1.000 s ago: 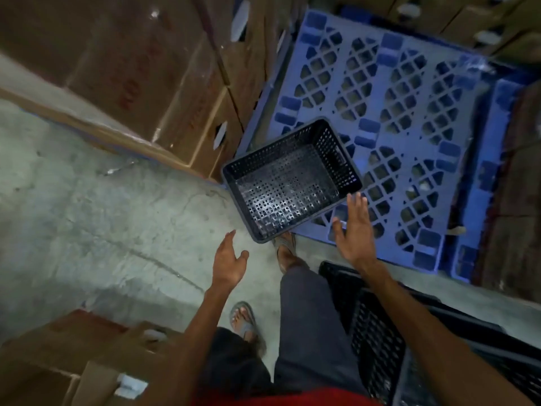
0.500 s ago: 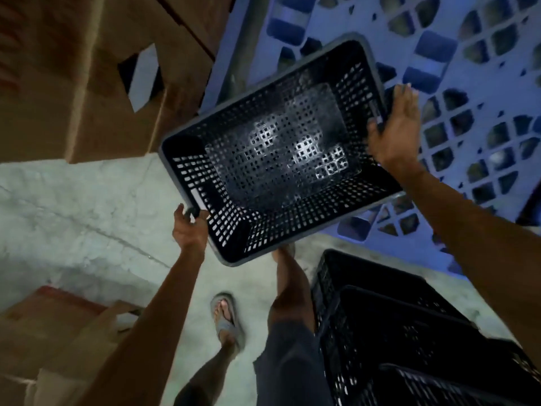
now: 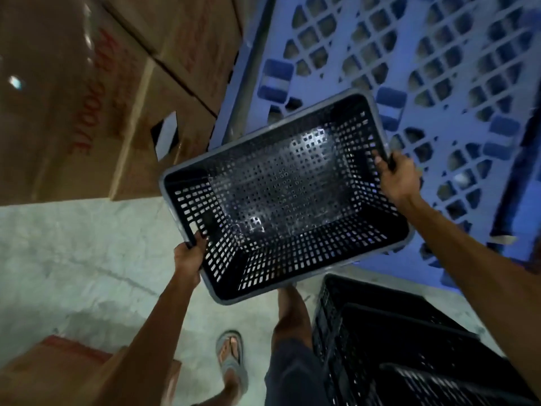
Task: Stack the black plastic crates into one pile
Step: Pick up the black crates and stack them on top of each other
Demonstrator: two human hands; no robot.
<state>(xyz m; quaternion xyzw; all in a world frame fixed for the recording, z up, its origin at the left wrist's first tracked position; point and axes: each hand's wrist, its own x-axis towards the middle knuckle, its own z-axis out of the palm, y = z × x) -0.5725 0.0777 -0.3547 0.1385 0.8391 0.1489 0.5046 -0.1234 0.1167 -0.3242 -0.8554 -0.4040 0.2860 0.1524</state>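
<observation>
A black perforated plastic crate with a grey rim is held in the air, tilted, its open top facing me. My left hand grips the handle slot on its near left end. My right hand grips the rim at its far right end. Below and to the right, a pile of nested black crates stands on the floor by my right leg.
A blue plastic pallet lies beyond the held crate. Stacked cardboard boxes rise on the left, and another box sits at the lower left. My sandalled foot is on the concrete floor.
A second ago both hands were open and reaching for the crate on the pallet. They gripped its two ends and lifted it off, toward me.
</observation>
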